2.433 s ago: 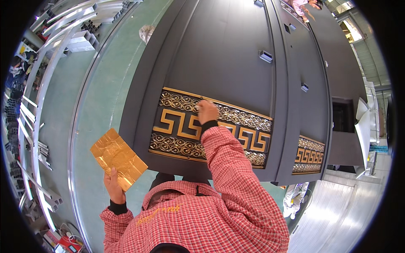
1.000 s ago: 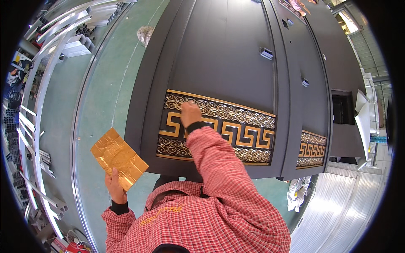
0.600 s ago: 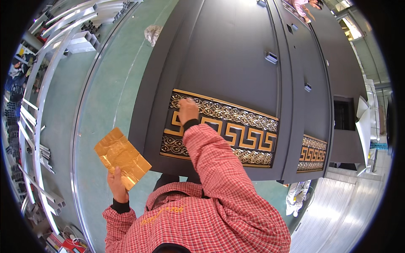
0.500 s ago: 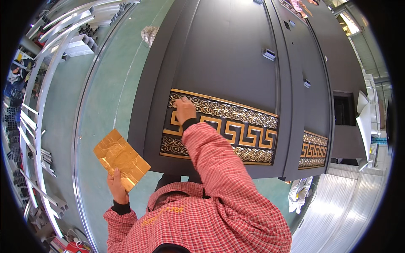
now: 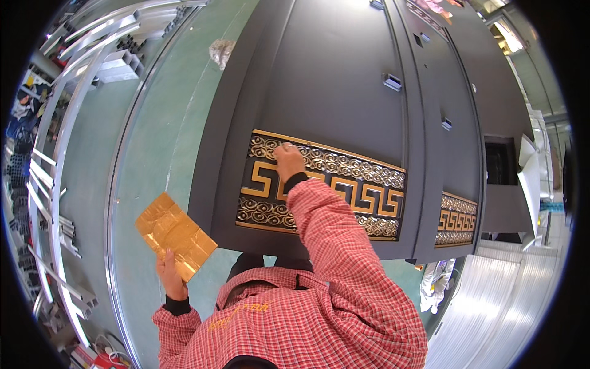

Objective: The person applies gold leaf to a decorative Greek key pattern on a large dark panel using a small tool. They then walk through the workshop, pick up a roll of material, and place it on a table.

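My left hand (image 5: 171, 277) holds a creased, shiny gold sheet (image 5: 174, 229) by its lower edge, thumb on top, out over the floor to the left. The sheet looks like foil or coated card. My right hand (image 5: 289, 161) is closed against the upper scroll band of a decorative panel (image 5: 369, 195), near its left end. Whatever its fingertips grip, if anything, is hidden. The panel has gold key-pattern bars between two rows of raised metallic scrolls on black. It is set into a large dark grey door (image 5: 335, 80).
Small metal fittings (image 5: 391, 82) stick up from the dark door. A matching decorated panel (image 5: 456, 219) lies farther right. Metal profiles (image 5: 58, 154) fill racks along the left. A crumpled plastic bag (image 5: 221, 52) rests on the green floor. Another person's hand (image 5: 439, 7) shows at the top right.
My right hand has slid a short way to the right along the upper scroll band. My left hand and the gold sheet have barely moved.
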{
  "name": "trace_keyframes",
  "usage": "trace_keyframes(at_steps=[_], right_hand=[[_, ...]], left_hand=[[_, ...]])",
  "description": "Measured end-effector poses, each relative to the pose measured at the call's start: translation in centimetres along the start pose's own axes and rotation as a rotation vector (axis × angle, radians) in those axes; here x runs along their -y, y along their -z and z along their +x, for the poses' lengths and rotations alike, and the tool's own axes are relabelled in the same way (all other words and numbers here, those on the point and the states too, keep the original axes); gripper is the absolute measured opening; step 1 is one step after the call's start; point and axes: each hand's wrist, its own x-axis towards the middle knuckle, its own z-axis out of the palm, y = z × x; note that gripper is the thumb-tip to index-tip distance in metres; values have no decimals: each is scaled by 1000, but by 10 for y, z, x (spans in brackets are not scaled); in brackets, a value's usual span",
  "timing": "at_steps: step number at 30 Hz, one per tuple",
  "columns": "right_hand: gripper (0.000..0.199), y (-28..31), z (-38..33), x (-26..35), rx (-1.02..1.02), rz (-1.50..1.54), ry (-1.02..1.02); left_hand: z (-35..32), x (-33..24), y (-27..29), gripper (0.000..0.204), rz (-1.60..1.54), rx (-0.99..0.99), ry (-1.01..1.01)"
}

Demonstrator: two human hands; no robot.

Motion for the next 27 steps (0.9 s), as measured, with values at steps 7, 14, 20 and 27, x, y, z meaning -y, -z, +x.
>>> trace_keyframes(at_steps=[7,14,20,27], right_hand=[[9,73,-28,-119,-37,-249,-381],[16,25,-17,-53,69,-129,-152],[17,93,-56,-151,60,-178,-305],[15,161,-106,-278,-202,-378,-670]], left_hand=[[-2,2,11,31,14,16,-17],[7,-2,-19,31,43,173,-26],[3,7,-50,30,148,193,-30],[-19,17,-102,29,199,223,-49]])
